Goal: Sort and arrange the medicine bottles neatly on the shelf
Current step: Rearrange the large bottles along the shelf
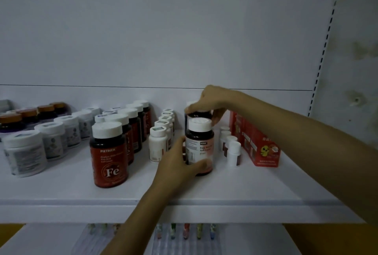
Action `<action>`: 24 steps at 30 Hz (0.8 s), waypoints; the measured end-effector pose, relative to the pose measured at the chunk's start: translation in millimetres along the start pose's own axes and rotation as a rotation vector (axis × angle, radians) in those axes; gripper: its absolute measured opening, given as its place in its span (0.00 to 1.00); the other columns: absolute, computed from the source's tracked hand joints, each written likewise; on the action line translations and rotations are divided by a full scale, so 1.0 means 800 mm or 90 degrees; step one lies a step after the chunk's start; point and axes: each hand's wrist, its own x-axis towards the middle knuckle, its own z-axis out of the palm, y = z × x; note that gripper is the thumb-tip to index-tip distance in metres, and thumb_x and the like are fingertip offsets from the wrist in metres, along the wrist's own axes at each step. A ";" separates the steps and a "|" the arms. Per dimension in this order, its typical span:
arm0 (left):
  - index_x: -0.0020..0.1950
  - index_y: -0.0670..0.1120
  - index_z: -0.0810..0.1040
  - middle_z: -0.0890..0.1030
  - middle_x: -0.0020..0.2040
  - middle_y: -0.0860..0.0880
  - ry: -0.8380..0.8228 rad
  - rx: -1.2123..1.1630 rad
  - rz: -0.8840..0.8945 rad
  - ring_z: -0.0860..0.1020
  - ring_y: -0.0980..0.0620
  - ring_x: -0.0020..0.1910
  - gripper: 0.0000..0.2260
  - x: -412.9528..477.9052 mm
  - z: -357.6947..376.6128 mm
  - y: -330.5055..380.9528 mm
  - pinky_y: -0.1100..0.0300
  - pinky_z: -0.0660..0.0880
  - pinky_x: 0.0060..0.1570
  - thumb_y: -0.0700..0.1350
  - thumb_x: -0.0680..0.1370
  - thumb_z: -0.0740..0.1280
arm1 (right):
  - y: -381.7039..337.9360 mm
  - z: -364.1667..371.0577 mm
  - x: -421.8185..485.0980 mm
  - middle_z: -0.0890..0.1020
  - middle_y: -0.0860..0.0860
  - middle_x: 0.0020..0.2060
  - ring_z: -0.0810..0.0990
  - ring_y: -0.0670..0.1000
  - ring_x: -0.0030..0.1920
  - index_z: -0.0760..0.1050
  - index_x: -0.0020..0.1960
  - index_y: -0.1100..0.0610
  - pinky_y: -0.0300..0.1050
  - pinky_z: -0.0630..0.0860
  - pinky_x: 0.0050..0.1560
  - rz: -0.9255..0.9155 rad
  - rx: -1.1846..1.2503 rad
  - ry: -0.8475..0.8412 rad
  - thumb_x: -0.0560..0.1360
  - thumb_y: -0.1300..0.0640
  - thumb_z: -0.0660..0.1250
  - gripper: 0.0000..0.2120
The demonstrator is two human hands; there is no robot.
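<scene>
Front bottle point(201, 144): upright on shelf point(245, 189), near its front edge; I see my left hand point(180, 162) curled round it.
Rear bottle point(199, 113): just behind; my right hand point(208, 101) pinches it from above.

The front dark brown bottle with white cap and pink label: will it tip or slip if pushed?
Likely stiff: the left hand wraps the dark brown bottle without denting. Tall and narrow, it may tip if pushed high. Its glossy label looks slippery.
</scene>
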 end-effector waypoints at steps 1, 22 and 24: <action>0.65 0.56 0.66 0.75 0.55 0.60 -0.005 0.002 0.000 0.76 0.61 0.52 0.29 0.000 0.000 -0.001 0.70 0.73 0.49 0.50 0.69 0.76 | 0.002 0.008 0.005 0.82 0.61 0.39 0.83 0.56 0.29 0.76 0.47 0.66 0.45 0.81 0.29 0.012 -0.032 -0.023 0.69 0.43 0.74 0.24; 0.70 0.57 0.60 0.71 0.53 0.64 -0.002 0.007 0.002 0.72 0.68 0.49 0.34 0.007 -0.001 -0.006 0.74 0.71 0.47 0.54 0.69 0.74 | 0.023 0.008 0.069 0.81 0.58 0.38 0.83 0.56 0.35 0.72 0.45 0.63 0.46 0.80 0.35 -0.027 -0.059 0.110 0.73 0.36 0.65 0.27; 0.71 0.58 0.59 0.70 0.54 0.64 0.006 0.006 0.008 0.72 0.66 0.52 0.34 0.005 -0.001 -0.005 0.72 0.71 0.51 0.54 0.70 0.73 | 0.017 0.013 0.073 0.80 0.58 0.35 0.83 0.56 0.34 0.70 0.40 0.61 0.48 0.81 0.38 0.014 -0.090 0.071 0.70 0.32 0.66 0.30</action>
